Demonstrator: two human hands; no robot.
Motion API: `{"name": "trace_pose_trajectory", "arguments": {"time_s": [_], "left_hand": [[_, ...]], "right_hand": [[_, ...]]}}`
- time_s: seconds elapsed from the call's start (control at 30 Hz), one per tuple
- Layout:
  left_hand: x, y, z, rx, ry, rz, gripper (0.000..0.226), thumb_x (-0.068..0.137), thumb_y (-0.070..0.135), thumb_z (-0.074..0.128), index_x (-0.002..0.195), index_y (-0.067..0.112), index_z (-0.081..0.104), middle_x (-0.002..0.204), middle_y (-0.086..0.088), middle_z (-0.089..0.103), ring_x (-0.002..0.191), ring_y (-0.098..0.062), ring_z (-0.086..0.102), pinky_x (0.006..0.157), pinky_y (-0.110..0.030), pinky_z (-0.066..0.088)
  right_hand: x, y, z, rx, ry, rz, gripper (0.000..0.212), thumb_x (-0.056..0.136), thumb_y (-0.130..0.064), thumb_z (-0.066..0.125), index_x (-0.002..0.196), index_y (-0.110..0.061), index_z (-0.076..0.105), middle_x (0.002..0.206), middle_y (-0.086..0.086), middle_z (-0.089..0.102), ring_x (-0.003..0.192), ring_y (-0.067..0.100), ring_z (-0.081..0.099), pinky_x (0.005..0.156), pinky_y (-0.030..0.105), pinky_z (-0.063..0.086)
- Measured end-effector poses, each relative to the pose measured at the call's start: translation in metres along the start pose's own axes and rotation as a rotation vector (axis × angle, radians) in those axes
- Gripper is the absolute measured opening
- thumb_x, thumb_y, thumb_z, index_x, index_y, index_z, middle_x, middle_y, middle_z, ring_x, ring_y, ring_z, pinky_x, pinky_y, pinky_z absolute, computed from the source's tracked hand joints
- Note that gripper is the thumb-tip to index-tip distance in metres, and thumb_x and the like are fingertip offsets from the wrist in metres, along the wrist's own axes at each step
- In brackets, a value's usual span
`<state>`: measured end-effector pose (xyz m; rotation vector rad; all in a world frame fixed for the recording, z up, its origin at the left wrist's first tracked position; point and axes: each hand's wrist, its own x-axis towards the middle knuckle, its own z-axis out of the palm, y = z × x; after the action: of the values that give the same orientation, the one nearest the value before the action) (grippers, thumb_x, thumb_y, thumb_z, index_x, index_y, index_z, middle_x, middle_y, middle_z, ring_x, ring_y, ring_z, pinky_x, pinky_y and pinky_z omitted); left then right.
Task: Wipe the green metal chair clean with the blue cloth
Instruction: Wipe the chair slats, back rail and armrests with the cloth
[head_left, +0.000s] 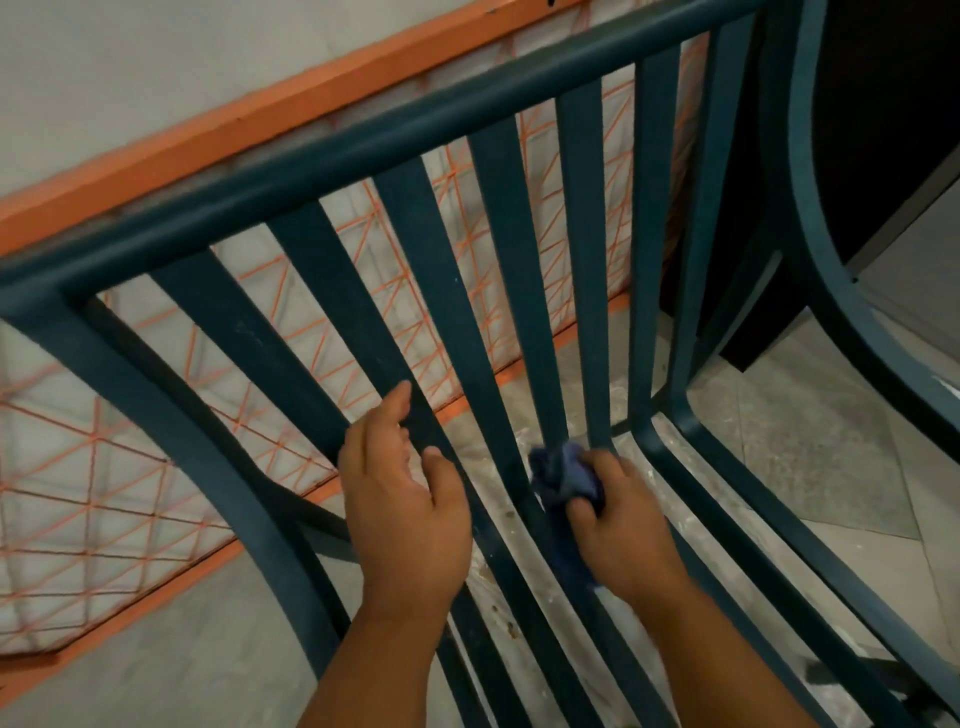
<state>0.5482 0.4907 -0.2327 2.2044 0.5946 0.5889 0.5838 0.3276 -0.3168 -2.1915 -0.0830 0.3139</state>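
Note:
The green metal chair (322, 171) fills the view, its slatted back rising away from me and its slatted seat running down to the bottom right. My right hand (623, 519) is closed around the crumpled blue cloth (563, 475) and presses it on a slat at the bend where back meets seat. A tail of the cloth hangs down along that slat. My left hand (405, 499) rests on a neighbouring slat to the left, fingers loosely curled around its edge, thumb apart.
Behind the chair back stands an orange frame with orange netting (363, 244) against a pale wall. Grey floor tiles (831, 457), dusty with white specks, show between the slats. The chair's curved armrest (815, 218) rises at right before a dark panel.

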Motion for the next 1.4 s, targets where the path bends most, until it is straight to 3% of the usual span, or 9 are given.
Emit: {"name": "trace_pose_trajectory", "arguments": {"time_s": [0.13, 0.27, 0.33, 0.53, 0.73, 0.9, 1.03, 1.23, 1.4], "left_hand": [[0.010, 0.008, -0.014, -0.022, 0.114, 0.029, 0.053, 0.086, 0.000, 0.058, 0.134, 0.019, 0.046, 0.127, 0.001, 0.044, 0.110, -0.007, 0.050, 0.090, -0.018, 0.045], [0.014, 0.012, -0.024, -0.064, 0.214, 0.098, 0.054, 0.083, -0.005, 0.058, 0.133, 0.012, 0.047, 0.122, 0.007, 0.039, 0.103, -0.007, 0.051, 0.090, -0.026, 0.047], [0.015, 0.010, -0.027, -0.071, 0.249, 0.131, 0.055, 0.082, -0.007, 0.058, 0.133, 0.011, 0.047, 0.120, 0.007, 0.039, 0.098, -0.003, 0.050, 0.087, -0.022, 0.045], [0.012, -0.003, -0.027, -0.070, 0.222, 0.103, 0.052, 0.083, -0.005, 0.057, 0.131, 0.014, 0.049, 0.125, 0.006, 0.041, 0.113, -0.015, 0.052, 0.094, -0.030, 0.050], [-0.002, -0.017, -0.009, 0.000, -0.047, 0.003, 0.059, 0.089, 0.003, 0.054, 0.143, 0.022, 0.038, 0.145, 0.002, 0.036, 0.131, -0.012, 0.040, 0.107, -0.039, 0.043], [-0.009, -0.026, -0.003, -0.003, -0.133, -0.022, 0.062, 0.090, 0.002, 0.053, 0.146, 0.021, 0.033, 0.150, 0.004, 0.029, 0.134, -0.008, 0.036, 0.108, -0.036, 0.041], [-0.009, -0.030, 0.000, -0.026, -0.169, -0.035, 0.062, 0.091, 0.001, 0.051, 0.146, 0.023, 0.032, 0.152, 0.005, 0.026, 0.137, -0.011, 0.035, 0.109, -0.038, 0.040], [-0.011, -0.028, -0.001, -0.014, -0.186, -0.048, 0.064, 0.092, 0.002, 0.050, 0.147, 0.024, 0.028, 0.154, 0.005, 0.023, 0.138, -0.011, 0.033, 0.111, -0.029, 0.035], [-0.007, -0.017, -0.018, -0.015, -0.116, -0.036, 0.059, 0.092, 0.003, 0.050, 0.145, 0.023, 0.034, 0.150, 0.007, 0.030, 0.135, -0.008, 0.037, 0.109, -0.032, 0.040]], "right_hand": [[0.019, -0.097, -0.014, 0.148, 0.298, -0.407, 0.038, 0.088, -0.028, 0.054, 0.124, -0.022, 0.046, 0.114, -0.001, 0.045, 0.097, 0.005, 0.051, 0.082, 0.014, 0.045], [0.049, -0.180, -0.030, 0.000, 0.742, -0.750, 0.046, 0.085, -0.035, 0.061, 0.127, -0.023, 0.049, 0.114, 0.014, 0.055, 0.102, 0.022, 0.044, 0.084, 0.029, 0.038], [0.064, -0.208, -0.030, -0.004, 0.792, -0.857, 0.045, 0.082, -0.022, 0.066, 0.125, -0.013, 0.060, 0.118, 0.019, 0.056, 0.105, 0.029, 0.047, 0.089, 0.034, 0.039], [0.075, -0.156, 0.008, -0.205, 0.631, -0.930, 0.033, 0.080, -0.007, 0.061, 0.112, -0.012, 0.067, 0.118, 0.015, 0.056, 0.093, 0.036, 0.051, 0.081, 0.031, 0.039], [0.060, -0.059, 0.043, -0.292, 0.390, -0.821, 0.069, 0.064, -0.002, 0.080, 0.121, -0.022, 0.048, 0.123, 0.004, 0.040, 0.101, 0.031, 0.046, 0.082, 0.031, 0.043], [0.050, -0.012, 0.067, -0.336, 0.337, -0.750, 0.061, 0.068, 0.000, 0.077, 0.121, -0.017, 0.052, 0.120, 0.007, 0.045, 0.100, 0.030, 0.046, 0.082, 0.033, 0.045], [0.038, 0.035, 0.083, -0.462, 0.123, -0.588, 0.062, 0.066, 0.003, 0.077, 0.122, -0.017, 0.059, 0.123, 0.010, 0.055, 0.099, 0.031, 0.053, 0.081, 0.037, 0.051], [0.029, 0.061, 0.097, -0.652, -0.361, -0.079, 0.079, 0.077, -0.014, 0.073, 0.142, -0.034, 0.034, 0.146, 0.003, 0.028, 0.129, 0.029, 0.036, 0.111, 0.036, 0.034], [-0.010, 0.068, 0.080, -0.859, -0.498, -0.116, 0.063, 0.084, -0.026, 0.066, 0.138, -0.029, 0.034, 0.145, 0.001, 0.030, 0.127, 0.029, 0.033, 0.105, 0.038, 0.040]]}}
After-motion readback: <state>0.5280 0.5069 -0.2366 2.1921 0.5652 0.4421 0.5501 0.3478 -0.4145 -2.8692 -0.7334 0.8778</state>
